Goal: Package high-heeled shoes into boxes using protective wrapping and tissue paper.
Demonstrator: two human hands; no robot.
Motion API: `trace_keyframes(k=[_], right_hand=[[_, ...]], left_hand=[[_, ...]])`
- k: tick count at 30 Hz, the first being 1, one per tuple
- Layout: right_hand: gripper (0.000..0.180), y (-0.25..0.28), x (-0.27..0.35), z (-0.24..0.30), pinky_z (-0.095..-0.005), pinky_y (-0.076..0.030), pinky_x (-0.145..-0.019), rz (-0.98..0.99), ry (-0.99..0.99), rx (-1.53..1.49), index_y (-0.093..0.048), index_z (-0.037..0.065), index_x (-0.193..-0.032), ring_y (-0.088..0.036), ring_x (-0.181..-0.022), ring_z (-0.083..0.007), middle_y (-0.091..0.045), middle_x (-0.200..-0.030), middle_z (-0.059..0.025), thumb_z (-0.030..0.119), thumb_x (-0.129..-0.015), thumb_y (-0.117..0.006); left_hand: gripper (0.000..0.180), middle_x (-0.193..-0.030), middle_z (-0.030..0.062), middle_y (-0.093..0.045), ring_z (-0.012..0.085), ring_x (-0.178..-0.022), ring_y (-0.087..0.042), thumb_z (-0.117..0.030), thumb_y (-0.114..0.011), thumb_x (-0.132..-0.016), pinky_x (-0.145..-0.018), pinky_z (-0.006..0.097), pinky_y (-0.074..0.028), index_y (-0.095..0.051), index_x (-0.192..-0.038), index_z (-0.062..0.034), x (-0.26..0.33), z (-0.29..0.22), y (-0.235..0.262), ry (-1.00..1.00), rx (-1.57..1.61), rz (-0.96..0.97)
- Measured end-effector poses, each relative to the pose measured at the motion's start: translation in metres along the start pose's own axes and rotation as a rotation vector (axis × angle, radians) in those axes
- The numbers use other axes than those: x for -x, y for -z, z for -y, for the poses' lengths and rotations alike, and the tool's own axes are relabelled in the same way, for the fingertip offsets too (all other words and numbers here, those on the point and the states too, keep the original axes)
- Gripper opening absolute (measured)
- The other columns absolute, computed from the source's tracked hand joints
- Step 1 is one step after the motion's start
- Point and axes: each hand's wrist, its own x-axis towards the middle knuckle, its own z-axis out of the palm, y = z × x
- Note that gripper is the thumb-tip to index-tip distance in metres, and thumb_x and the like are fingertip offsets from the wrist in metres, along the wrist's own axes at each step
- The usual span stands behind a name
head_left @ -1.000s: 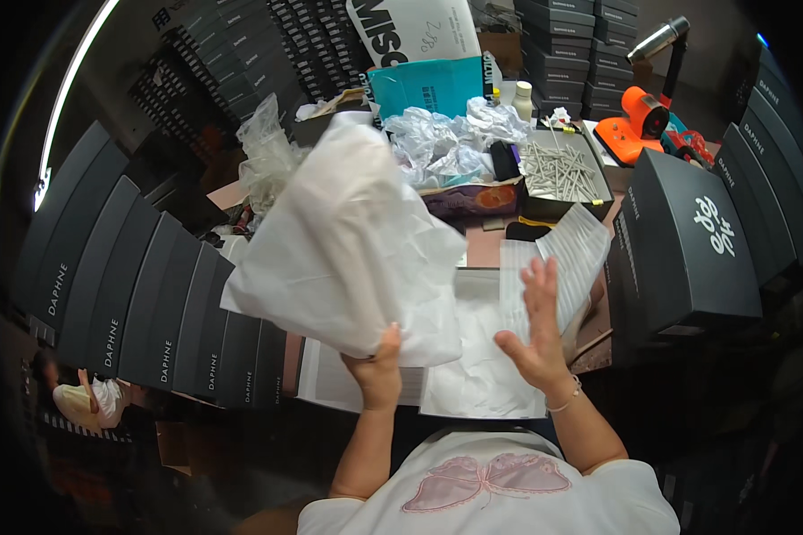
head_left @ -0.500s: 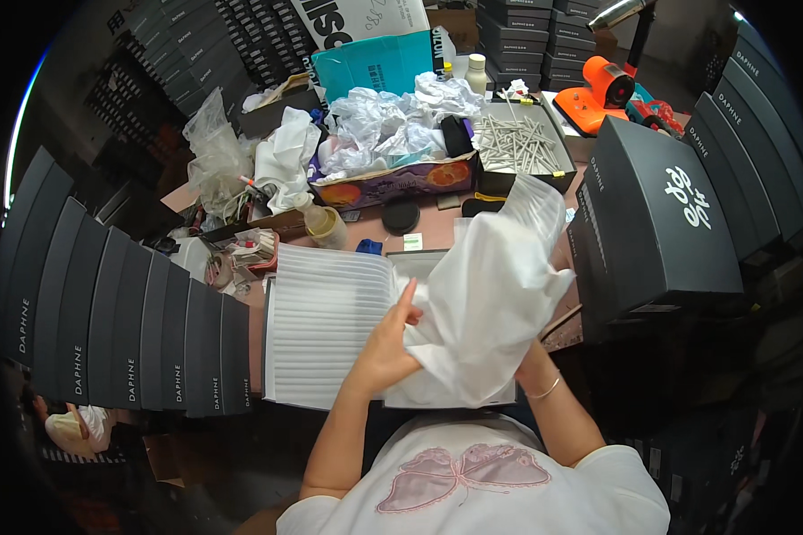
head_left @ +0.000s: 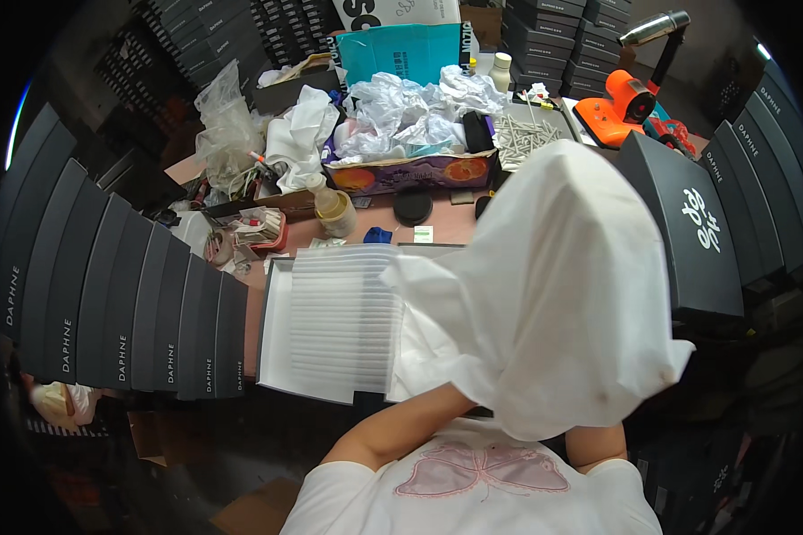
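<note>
A large piece of thin white bag-like cloth (head_left: 580, 294) is raised in front of me, draped and bulging. My left forearm (head_left: 406, 428) reaches under its lower left edge, and my right forearm (head_left: 596, 446) goes up behind its lower right side. Both hands are hidden by the cloth, so their fingers do not show. Left of the cloth, a ribbed white foam sheet (head_left: 341, 312) lies over an open shallow box part (head_left: 278, 343) with white inside. Beside the foam sheet, white wrapping (head_left: 419, 343) shows partly under the cloth.
Dark shoe boxes (head_left: 152, 303) stand in a row at left; a larger dark box (head_left: 687, 223) is at right. Behind are a purple carton (head_left: 410, 176) of crumpled paper, white paper sticks (head_left: 528, 143), a glue bottle (head_left: 333, 212), a black round lid (head_left: 412, 207) and an orange device (head_left: 611, 120).
The white cloth has come up closer and spread wider, moving right. My left hand, visible before with its index finger extended, is now covered by it. The view has shifted slightly.
</note>
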Motion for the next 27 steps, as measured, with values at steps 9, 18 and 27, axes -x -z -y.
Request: trace_keyframes(k=[9,18,27], right_hand=[[0.057,0.050,-0.008,-0.098,-0.0359,-0.050,-0.094,-0.386,-0.230,-0.597,-0.045,0.001,-0.135,-0.059,-0.110,-0.0219,-0.058,-0.124,-0.0113,0.032,-0.090,-0.061],[0.067,0.044,0.022,-0.016,-0.0382,-0.049,-0.093,-0.420,0.120,-0.306,-0.039,0.001,-0.139,-0.059,-0.112,-0.0240,-0.058,-0.124,-0.0138,0.038,-0.089,-0.061],[0.072,-0.051,-0.031,-0.078,-0.0410,-0.050,-0.091,0.115,0.001,0.223,-0.037,-0.002,-0.138,-0.060,-0.109,-0.0288,-0.059,-0.119,-0.0200,0.039,-0.085,-0.064]], left_hand=[[0.037,-0.124,0.0187,-0.056,0.0318,-0.097,-0.063,-0.018,-0.065,-0.083,-0.086,0.042,-0.050,-0.060,-0.114,0.0016,0.052,-0.007,0.105,0.069,-0.371,0.023],[0.020,-0.113,0.0227,-0.060,0.0390,-0.088,-0.065,-0.002,-0.056,-0.080,-0.073,0.048,-0.054,-0.063,-0.099,0.0007,-0.038,0.049,0.163,0.489,-0.914,0.299],[0.015,-0.107,0.0169,-0.059,0.0335,-0.097,-0.059,0.000,-0.057,-0.077,-0.086,0.039,-0.048,-0.060,-0.091,0.0027,-0.076,-0.105,0.261,-0.414,-0.751,-0.596]])
